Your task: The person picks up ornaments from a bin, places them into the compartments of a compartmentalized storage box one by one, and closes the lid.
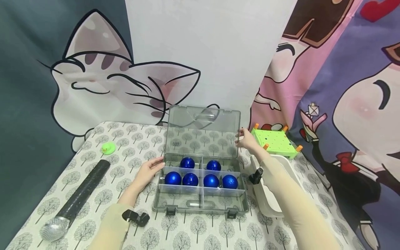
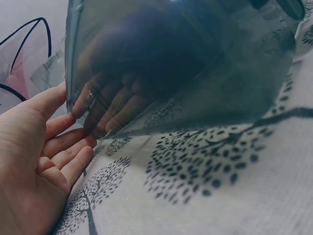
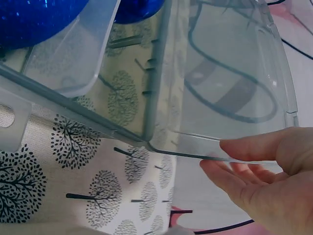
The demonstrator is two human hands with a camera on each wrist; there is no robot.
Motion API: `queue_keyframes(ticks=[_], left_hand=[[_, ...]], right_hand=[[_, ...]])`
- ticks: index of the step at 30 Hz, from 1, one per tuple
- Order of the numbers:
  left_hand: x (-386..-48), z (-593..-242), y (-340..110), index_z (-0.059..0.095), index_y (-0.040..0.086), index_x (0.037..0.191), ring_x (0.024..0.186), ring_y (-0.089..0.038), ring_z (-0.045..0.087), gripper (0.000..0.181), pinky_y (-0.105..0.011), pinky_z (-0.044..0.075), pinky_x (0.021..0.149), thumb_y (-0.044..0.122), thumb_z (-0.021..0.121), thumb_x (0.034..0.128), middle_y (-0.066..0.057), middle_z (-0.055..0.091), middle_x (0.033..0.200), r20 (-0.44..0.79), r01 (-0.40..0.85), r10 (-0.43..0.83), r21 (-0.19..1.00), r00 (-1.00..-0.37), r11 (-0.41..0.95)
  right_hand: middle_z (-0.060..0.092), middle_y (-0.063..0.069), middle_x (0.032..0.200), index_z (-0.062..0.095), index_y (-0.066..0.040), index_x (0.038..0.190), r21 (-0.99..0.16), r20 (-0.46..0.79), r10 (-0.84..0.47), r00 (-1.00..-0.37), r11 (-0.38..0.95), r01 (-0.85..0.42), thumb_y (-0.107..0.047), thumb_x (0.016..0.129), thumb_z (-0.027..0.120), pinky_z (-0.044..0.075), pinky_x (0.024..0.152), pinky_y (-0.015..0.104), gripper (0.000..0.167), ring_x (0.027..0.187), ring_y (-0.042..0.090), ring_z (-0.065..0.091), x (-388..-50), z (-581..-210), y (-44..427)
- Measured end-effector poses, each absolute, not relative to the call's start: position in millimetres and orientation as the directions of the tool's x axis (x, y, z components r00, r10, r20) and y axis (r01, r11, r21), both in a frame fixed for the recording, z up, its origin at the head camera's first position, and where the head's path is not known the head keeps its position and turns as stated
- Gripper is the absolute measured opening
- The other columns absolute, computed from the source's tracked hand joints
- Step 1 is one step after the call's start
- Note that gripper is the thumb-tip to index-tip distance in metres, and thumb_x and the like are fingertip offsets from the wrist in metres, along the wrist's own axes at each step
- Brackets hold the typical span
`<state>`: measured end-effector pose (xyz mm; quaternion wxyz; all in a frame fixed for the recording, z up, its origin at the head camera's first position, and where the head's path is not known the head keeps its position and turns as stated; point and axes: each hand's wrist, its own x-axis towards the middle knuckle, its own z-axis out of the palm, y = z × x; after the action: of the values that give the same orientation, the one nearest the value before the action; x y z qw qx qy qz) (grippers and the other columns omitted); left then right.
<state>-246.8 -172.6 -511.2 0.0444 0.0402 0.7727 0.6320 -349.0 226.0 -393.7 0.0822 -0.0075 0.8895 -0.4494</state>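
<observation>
A clear grey plastic storage box (image 1: 178,200) lies on the table with its lid (image 1: 203,142) raised at the back. Dividers split its inside, and several blue balls (image 1: 173,178) sit in the middle and rear compartments; the front ones hold no balls. My right hand (image 1: 248,140) pinches the lid's right edge, thumb on one face and fingers on the other, as the right wrist view shows. On the opposite side, my left hand (image 1: 148,173) touches the box's left wall near the rear corner. Its fingers (image 2: 73,147) are loosely extended in the left wrist view.
A black microphone (image 1: 84,194) with a silver head lies at the left, near a green toy duck (image 1: 108,148). Beside the box on the right is a white bin (image 1: 265,198), partly behind my right forearm. A green pegged toy (image 1: 275,140) with orange posts stands behind it.
</observation>
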Motion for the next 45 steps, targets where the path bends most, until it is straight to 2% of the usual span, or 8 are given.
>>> queue_keyframes(ticks=[6, 13, 22, 27, 34, 45], left_hand=[[-249.1, -509.2, -172.4, 0.045, -0.003, 0.143, 0.132, -0.039, 0.05, 0.055, -0.043, 0.042, 0.111, 0.026, 0.059, 0.0985, -0.025, 0.048, 0.144, -0.011, 0.015, 0.127, 0.979, -0.992, 0.201], [-251.2, -506.0, -171.0, 0.043, -0.004, 0.143, 0.133, -0.039, 0.048, 0.056, -0.044, 0.039, 0.113, 0.027, 0.059, 0.0989, -0.025, 0.046, 0.146, -0.011, 0.016, 0.14, 0.98, -0.99, 0.197], [-249.6, -504.4, -170.8, 0.043, -0.004, 0.144, 0.133, -0.039, 0.048, 0.056, -0.042, 0.039, 0.113, 0.025, 0.059, 0.0985, -0.025, 0.046, 0.146, -0.031, -0.007, 0.122, 0.982, -0.992, 0.188], [-245.4, -497.7, -170.2, 0.043, -0.004, 0.143, 0.131, -0.04, 0.05, 0.053, -0.044, 0.04, 0.112, 0.023, 0.058, 0.0993, -0.026, 0.047, 0.145, -0.036, -0.006, 0.117, 0.969, -0.992, 0.246], [-243.0, -476.3, -172.8, 0.04, -0.004, 0.144, 0.135, -0.039, 0.045, 0.051, -0.046, 0.033, 0.118, 0.022, 0.053, 0.1018, -0.023, 0.045, 0.147, 0.006, 0.033, 0.105, 0.966, -0.994, 0.257], [-248.7, -432.5, -179.0, 0.036, -0.005, 0.147, 0.136, -0.04, 0.043, 0.052, -0.048, 0.034, 0.116, 0.026, 0.044, 0.1052, -0.025, 0.044, 0.147, 0.108, 0.157, 0.172, 0.94, -0.979, 0.303]], right_hand=[[0.043, 0.031, 0.143, 0.025, 0.008, 0.148, -0.787, -0.124, -0.125, -0.984, 0.616, 0.021, 0.013, 0.084, 0.058, 0.054, 0.097, 0.044, 0.072, 0.124, 0.044, 0.05, -337.7, -382.4, 232.7], [0.037, 0.034, 0.147, 0.02, 0.011, 0.149, -0.788, -0.11, -0.159, -0.981, 0.616, -0.012, 0.014, 0.086, 0.054, 0.051, 0.102, 0.05, 0.072, 0.127, 0.05, 0.047, -322.0, -371.0, 234.2], [0.03, 0.037, 0.149, 0.009, 0.011, 0.151, -0.823, -0.09, -0.148, -0.985, 0.568, -0.01, 0.014, 0.087, 0.048, 0.042, 0.109, 0.055, 0.075, 0.134, 0.051, 0.039, -301.8, -365.5, 228.3], [0.03, 0.04, 0.148, 0.007, 0.01, 0.152, -0.843, -0.08, -0.155, -0.985, 0.537, -0.016, 0.015, 0.087, 0.047, 0.04, 0.11, 0.055, 0.077, 0.135, 0.052, 0.037, -287.3, -367.6, 228.5], [0.034, 0.038, 0.147, 0.005, 0.002, 0.155, -0.839, -0.069, -0.158, -0.985, 0.544, -0.029, 0.011, 0.09, 0.048, 0.038, 0.112, 0.054, 0.079, 0.137, 0.049, 0.038, -268.4, -374.7, 234.5], [0.036, 0.04, 0.145, 0.014, 0.012, 0.151, -0.847, -0.057, -0.196, -0.979, 0.529, -0.057, 0.01, 0.094, 0.036, 0.031, 0.116, 0.056, 0.061, 0.138, 0.049, 0.035, -246.4, -370.9, 239.6]])
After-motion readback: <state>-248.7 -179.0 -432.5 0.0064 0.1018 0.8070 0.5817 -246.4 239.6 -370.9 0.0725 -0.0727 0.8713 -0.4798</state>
